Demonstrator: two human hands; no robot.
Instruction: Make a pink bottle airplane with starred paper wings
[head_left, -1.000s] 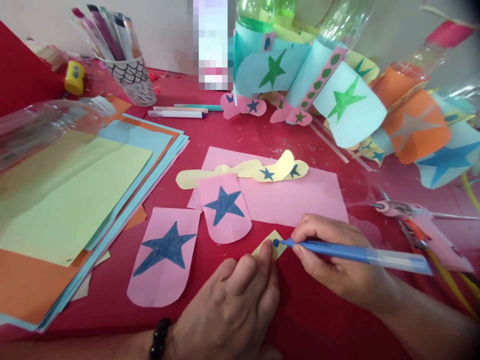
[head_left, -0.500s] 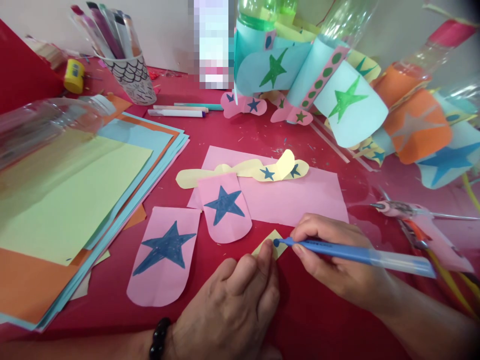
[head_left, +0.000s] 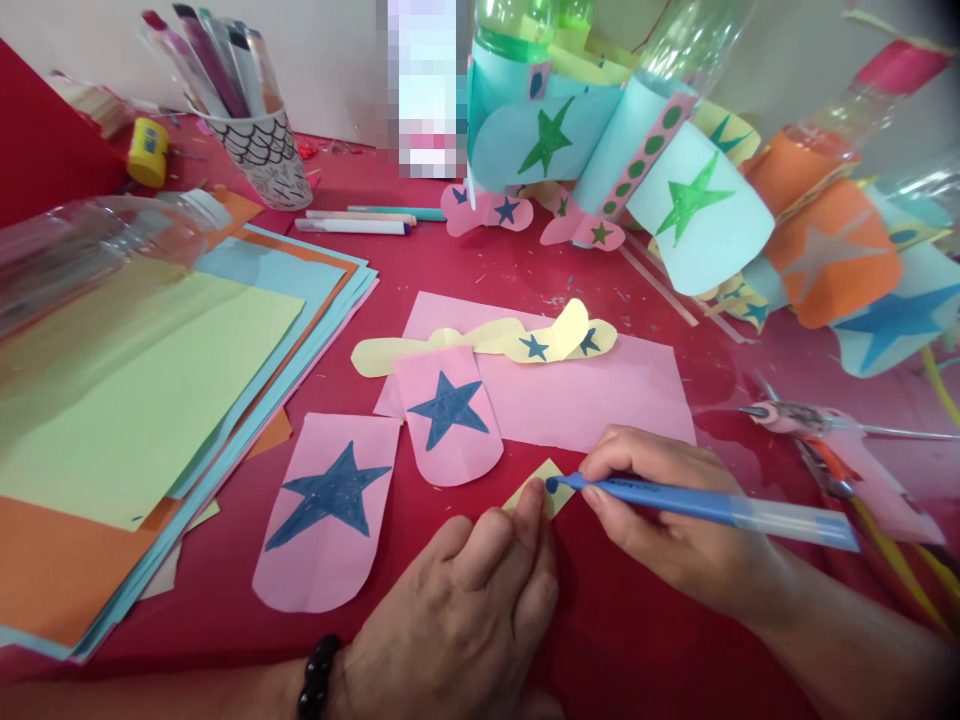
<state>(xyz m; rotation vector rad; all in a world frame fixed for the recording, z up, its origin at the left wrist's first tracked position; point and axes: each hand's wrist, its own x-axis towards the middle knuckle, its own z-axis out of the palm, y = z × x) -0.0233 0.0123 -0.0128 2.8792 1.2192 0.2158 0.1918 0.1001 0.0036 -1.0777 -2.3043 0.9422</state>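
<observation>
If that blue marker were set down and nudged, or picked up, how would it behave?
The blue marker would probably roll, since its barrel looks slim and round. It is likely stiff, running straight from tip to end. It may be light: the right hand grips it near the tip, with the far end jutting past.

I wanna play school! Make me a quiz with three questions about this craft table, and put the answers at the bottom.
1. Which hand is gripping the blue marker?
2. Fill in: the marker's tip is at a dot on a small paper piece coloured pale ____.
3. True or false: the two rounded pink cutouts have green stars.

Key:
1. The right hand.
2. Yellow.
3. False; their stars are blue.
</observation>
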